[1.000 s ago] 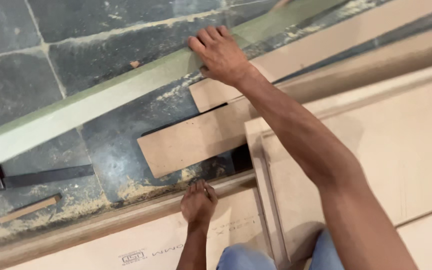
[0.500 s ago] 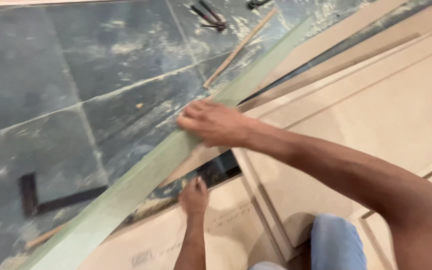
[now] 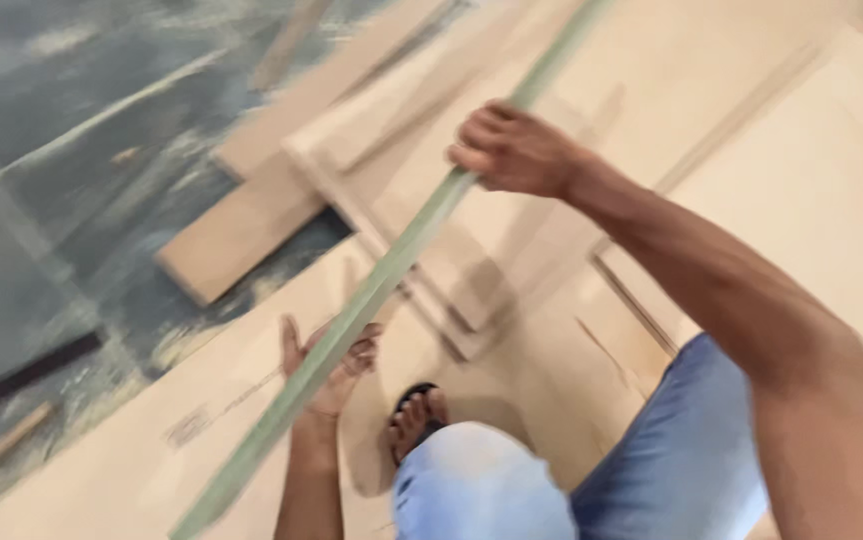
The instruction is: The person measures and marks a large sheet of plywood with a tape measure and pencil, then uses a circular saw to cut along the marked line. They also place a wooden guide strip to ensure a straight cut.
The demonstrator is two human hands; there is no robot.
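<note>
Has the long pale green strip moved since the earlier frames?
Yes. The long pale green strip, in the right hand, swung off the dark stone floor over the plywood sheets.

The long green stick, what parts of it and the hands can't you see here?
Head view:
- Long green strip: both ends run past the picture's edges.
- Left hand: the strip crosses it, hiding part of the fingers; its grip is unclear.
- Right hand: palm side hidden behind its own back.
- Dark floor: motion blur smears small things lying there.

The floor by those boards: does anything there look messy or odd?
Pale dust is scattered over the dark floor beside the loose short plank, which lies askew. The picture is too blurred to show more.
</note>
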